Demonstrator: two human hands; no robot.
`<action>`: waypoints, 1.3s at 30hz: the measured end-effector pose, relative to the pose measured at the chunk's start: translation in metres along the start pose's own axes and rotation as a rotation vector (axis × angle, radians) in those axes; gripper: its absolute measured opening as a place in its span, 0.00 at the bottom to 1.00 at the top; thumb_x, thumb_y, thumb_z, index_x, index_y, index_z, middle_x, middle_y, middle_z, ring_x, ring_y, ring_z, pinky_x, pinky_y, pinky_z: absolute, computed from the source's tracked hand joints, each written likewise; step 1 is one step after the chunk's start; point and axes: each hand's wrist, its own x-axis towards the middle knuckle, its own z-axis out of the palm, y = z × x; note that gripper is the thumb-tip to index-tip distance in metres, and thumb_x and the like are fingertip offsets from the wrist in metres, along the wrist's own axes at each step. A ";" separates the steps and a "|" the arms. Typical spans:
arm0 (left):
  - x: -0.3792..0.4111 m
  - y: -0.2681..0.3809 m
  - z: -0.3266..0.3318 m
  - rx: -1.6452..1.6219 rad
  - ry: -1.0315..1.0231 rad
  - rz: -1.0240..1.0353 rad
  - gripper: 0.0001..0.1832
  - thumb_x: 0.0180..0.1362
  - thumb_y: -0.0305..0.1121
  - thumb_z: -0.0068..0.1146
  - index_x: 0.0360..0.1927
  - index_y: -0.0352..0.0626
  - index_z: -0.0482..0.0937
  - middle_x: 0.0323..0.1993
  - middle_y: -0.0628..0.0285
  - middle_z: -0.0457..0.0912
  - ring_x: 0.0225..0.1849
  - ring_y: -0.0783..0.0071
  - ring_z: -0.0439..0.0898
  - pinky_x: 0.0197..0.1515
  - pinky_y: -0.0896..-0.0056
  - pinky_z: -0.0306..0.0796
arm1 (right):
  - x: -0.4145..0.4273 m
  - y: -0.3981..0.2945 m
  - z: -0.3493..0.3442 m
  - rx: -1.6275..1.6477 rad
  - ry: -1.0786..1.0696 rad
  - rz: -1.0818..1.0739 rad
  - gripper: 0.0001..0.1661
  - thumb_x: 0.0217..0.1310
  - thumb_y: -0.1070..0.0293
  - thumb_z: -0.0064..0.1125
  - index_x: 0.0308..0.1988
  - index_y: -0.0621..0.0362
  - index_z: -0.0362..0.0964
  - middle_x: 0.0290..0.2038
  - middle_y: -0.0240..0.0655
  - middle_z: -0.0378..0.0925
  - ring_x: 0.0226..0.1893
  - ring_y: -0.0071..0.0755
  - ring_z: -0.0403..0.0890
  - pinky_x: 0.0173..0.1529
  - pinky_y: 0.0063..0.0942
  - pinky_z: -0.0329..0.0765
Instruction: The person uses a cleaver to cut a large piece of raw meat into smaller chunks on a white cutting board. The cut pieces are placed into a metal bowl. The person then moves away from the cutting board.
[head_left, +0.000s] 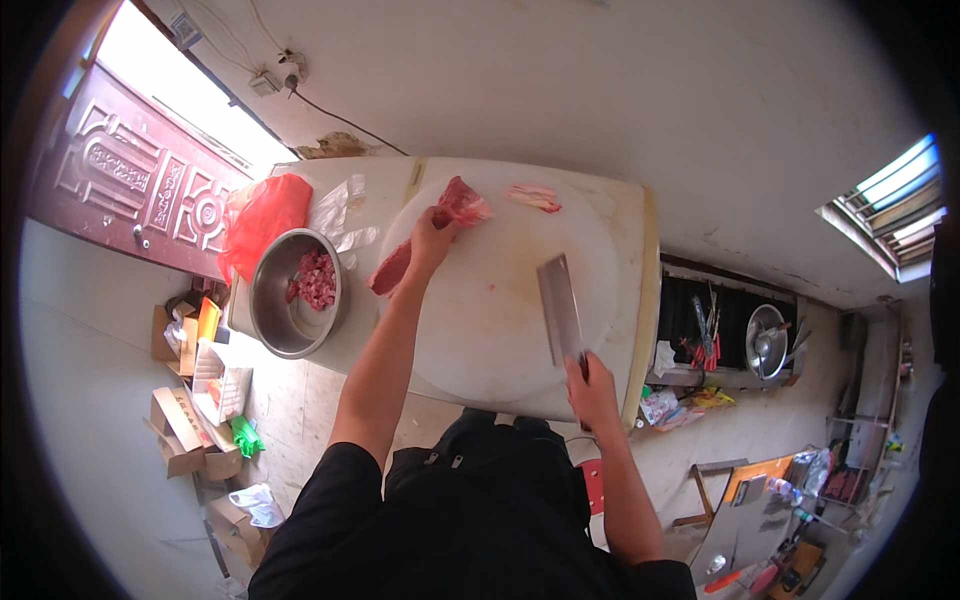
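Observation:
My left hand (433, 238) grips a piece of raw red meat (466, 201) with a pale fatty end, at the far left of a round white cutting board (480, 322). A second stretch of red meat (391, 268) lies partly behind my left wrist; whether the two join is hidden. My right hand (594, 391) is closed around the handle of a cleaver (559, 307), whose broad blade points away from me over the board's right half. Beyond it lies a pale, fatty strip of meat (534, 196). Left of the board, a steel bowl (262, 300) holds cut meat chunks (315, 281).
A red plastic bag (270, 214) and a clear plastic bag (341, 214) lie behind the bowl. The table (637, 262) meets a wall at the back. Cardboard boxes (176, 427) stand on the left floor; a metal basin (765, 341) sits on a counter at right.

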 end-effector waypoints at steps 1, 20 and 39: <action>0.002 -0.005 -0.003 -0.066 -0.028 -0.021 0.15 0.58 0.30 0.73 0.46 0.36 0.83 0.35 0.56 0.89 0.33 0.70 0.86 0.38 0.66 0.79 | 0.024 -0.015 0.008 0.182 -0.078 0.058 0.20 0.79 0.56 0.59 0.38 0.62 0.70 0.22 0.38 0.75 0.18 0.35 0.76 0.25 0.36 0.72; -0.071 0.013 -0.060 -0.199 -0.253 0.108 0.14 0.63 0.19 0.66 0.52 0.37 0.80 0.44 0.63 0.86 0.45 0.77 0.83 0.46 0.73 0.78 | 0.115 -0.037 0.102 0.591 -0.088 0.110 0.17 0.80 0.57 0.55 0.40 0.59 0.70 0.20 0.30 0.70 0.13 0.24 0.69 0.16 0.29 0.66; -0.199 0.019 0.046 0.319 -0.174 0.600 0.10 0.58 0.20 0.67 0.43 0.39 0.83 0.50 0.55 0.84 0.53 0.51 0.82 0.55 0.52 0.78 | -0.067 0.038 -0.009 0.656 0.196 0.350 0.14 0.80 0.61 0.58 0.39 0.57 0.71 0.21 0.25 0.67 0.13 0.17 0.64 0.17 0.23 0.61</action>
